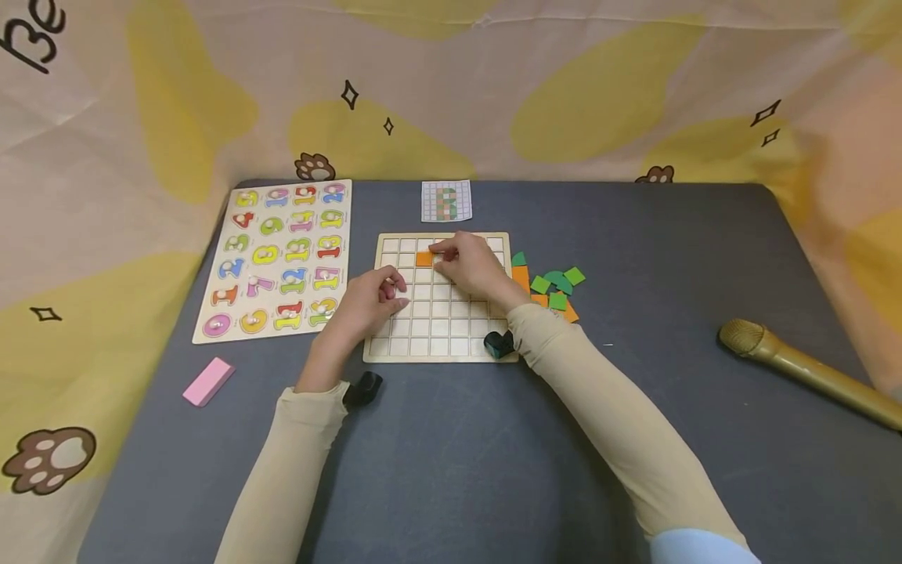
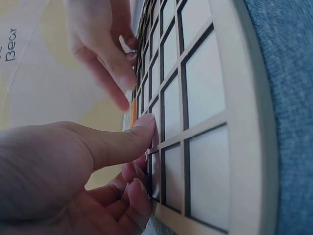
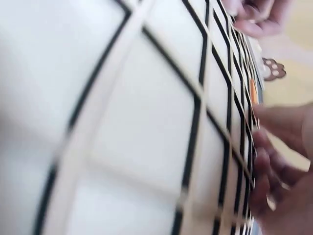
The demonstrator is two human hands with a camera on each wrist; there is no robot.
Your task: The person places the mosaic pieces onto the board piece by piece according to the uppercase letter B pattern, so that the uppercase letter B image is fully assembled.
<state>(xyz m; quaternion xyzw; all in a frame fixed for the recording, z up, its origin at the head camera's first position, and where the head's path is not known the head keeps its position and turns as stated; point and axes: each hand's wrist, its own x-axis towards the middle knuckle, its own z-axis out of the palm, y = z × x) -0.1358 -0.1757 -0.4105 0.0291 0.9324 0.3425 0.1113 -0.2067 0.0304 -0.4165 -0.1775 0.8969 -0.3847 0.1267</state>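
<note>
A square white grid board (image 1: 440,352) in a wooden frame lies in the middle of the table. One orange square tile (image 1: 424,259) sits in a cell of its upper part. My right hand (image 1: 472,268) reaches over the board, its fingertips beside the tile's right edge; in the right wrist view a fingertip is close to the orange tile (image 3: 254,91). No piece shows between its fingers. Over the board's left side, my left hand (image 1: 369,301) hovers with loosely bent fingers and nothing in them. In the left wrist view its thumb (image 2: 142,129) is near the grid.
Green and orange pieces (image 1: 558,301) lie heaped at the board's right edge, partly behind the right wrist. A small pattern card (image 1: 446,201) is behind the board. A number puzzle board (image 1: 282,262) and pink block (image 1: 208,381) lie left, a gold microphone (image 1: 810,372) right.
</note>
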